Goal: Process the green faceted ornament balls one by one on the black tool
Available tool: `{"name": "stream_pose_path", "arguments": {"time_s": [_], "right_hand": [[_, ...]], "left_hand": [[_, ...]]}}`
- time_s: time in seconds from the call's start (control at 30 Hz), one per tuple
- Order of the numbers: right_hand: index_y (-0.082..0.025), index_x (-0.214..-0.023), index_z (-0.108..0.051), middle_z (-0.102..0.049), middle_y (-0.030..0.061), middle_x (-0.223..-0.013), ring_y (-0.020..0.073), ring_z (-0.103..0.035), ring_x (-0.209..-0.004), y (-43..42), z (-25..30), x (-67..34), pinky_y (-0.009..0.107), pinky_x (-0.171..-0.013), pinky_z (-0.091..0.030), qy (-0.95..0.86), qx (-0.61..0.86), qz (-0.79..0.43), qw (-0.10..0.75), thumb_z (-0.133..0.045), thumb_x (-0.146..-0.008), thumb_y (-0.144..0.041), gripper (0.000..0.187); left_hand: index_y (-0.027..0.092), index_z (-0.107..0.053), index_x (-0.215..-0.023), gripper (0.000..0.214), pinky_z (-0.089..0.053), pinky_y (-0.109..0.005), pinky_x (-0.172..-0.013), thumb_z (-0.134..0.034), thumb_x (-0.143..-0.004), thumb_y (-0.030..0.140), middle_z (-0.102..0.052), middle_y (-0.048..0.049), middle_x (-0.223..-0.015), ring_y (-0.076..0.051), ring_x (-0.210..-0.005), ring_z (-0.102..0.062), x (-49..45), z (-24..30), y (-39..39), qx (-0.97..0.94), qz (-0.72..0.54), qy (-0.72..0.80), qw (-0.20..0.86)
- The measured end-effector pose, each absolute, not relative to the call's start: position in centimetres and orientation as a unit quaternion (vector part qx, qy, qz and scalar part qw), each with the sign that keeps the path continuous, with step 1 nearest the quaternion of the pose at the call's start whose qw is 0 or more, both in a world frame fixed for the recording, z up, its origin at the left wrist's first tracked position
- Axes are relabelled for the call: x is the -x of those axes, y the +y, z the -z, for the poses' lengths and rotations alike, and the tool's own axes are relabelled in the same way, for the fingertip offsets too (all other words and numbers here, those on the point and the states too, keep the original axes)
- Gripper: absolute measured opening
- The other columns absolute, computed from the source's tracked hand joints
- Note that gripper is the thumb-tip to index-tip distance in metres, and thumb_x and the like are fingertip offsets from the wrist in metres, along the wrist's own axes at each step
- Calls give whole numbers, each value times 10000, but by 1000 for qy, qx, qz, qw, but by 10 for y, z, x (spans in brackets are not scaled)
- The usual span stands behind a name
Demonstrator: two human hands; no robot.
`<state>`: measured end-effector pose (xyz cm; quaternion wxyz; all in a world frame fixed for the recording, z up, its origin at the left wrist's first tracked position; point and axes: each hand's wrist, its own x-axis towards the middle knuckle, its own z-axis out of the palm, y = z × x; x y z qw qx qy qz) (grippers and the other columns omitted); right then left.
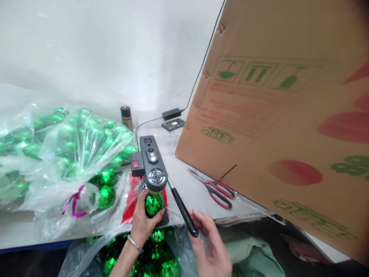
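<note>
My left hand [145, 220] is closed around a green faceted mirror ball [152, 204], holding it under the head of a small black press machine [150, 163] with a red switch. My right hand [211, 246] hovers just right of the machine's black lever handle [184, 213], fingers loosely spread and holding nothing. A silver bracelet sits on my left wrist.
Clear plastic bags of green mirror balls [66, 154] lie on the left and below the table edge [150, 257]. Red-handled scissors [215, 188] rest right of the machine. A large tilted cardboard box [282, 115] fills the right. A dark spray can [126, 117] and power adapter [172, 113] stand at the back.
</note>
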<state>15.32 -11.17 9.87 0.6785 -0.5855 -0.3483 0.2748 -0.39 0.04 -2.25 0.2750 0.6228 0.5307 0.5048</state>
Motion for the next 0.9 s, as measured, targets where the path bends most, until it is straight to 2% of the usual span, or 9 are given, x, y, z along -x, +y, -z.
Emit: {"name": "stream_pose_path", "arguments": {"time_s": [0.1, 0.2, 0.27, 0.33, 0.4, 0.47, 0.67, 0.8, 0.9], "right_hand": [[-275, -1396, -817, -827, 142, -1342, 238, -823, -989, -84, -113, -154, 353, -858, -701, -504, 534, -117, 669, -834, -1032, -474, 415], [-260, -1470, -746, -837, 148, -1297, 249, -837, -1028, -60, -131, -158, 323, -763, -695, -625, 454, -34, 634, -778, -1076, -359, 408], [-249, -1382, -760, -850, 137, -1234, 253, -842, -1075, -48, -143, -159, 314, -768, -691, -666, 420, -23, 616, -701, -1117, -326, 282], [-238, -1154, -779, -855, 110, -1118, 231, -843, -994, -41, -150, -157, 310, -779, -680, -680, 412, -20, 607, -631, -1143, -295, 158], [-237, -932, -719, -830, 70, -978, 187, -810, -840, -37, -150, -151, 289, -748, -648, -673, 418, -18, 610, -568, -1162, -270, 276], [-238, -827, -643, -777, 35, -875, 152, -746, -729, -36, -143, -144, 262, -682, -591, -647, 435, -31, 625, -508, -1181, -270, 381], [-242, -792, -601, -685, 2, -806, 138, -639, -661, -36, -120, -131, 264, -613, -492, -582, 448, -76, 674, -500, -1171, -260, 392], [-244, -782, -619, -691, 9, -797, 147, -636, -645, -36, -123, -135, 273, -592, -480, -588, 452, -74, 667, -499, -1158, -244, 394], [-244, -815, -677, -746, 32, -847, 171, -694, -675, -41, -130, -142, 288, -624, -524, -614, 454, -48, 644, -570, -1129, -250, 331]], "left_hand": [[215, -605, -1474, 727, -597, -648, -1205, -877, -839, 444, -759, -184, -1463, -425, -1395, -741, 0, 23, 1, -619, -508, 526, 287], [215, -605, -1473, 743, -586, -652, -1217, -891, -823, 432, -756, -192, -1480, -430, -1409, -733, -2, 24, 1, -615, -510, 524, 296], [215, -607, -1477, 768, -585, -656, -1216, -910, -804, 425, -751, -197, -1492, -436, -1407, -732, -3, 25, 0, -613, -508, 523, 303], [210, -611, -1481, 780, -594, -654, -1202, -923, -797, 417, -754, -201, -1487, -438, -1390, -740, -4, 26, -1, -615, -507, 519, 308], [203, -621, -1475, 765, -608, -645, -1186, -925, -801, 402, -761, -199, -1469, -433, -1371, -750, -5, 26, -1, -617, -510, 515, 306], [203, -633, -1462, 744, -621, -632, -1171, -924, -799, 376, -771, -190, -1447, -423, -1352, -760, -6, 25, -2, -619, -512, 515, 299], [215, -626, -1474, 795, -643, -630, -1152, -953, -757, 319, -780, -188, -1437, -422, -1341, -772, -9, 28, -4, -636, -508, 518, 264], [208, -621, -1472, 815, -645, -650, -1150, -968, -742, 318, -779, -199, -1434, -437, -1335, -775, -10, 34, -4, -638, -511, 514, 259], [208, -626, -1473, 819, -640, -659, -1159, -975, -742, 325, -766, -208, -1462, -451, -1364, -759, -11, 37, -4, -641, -514, 511, 254]]}}
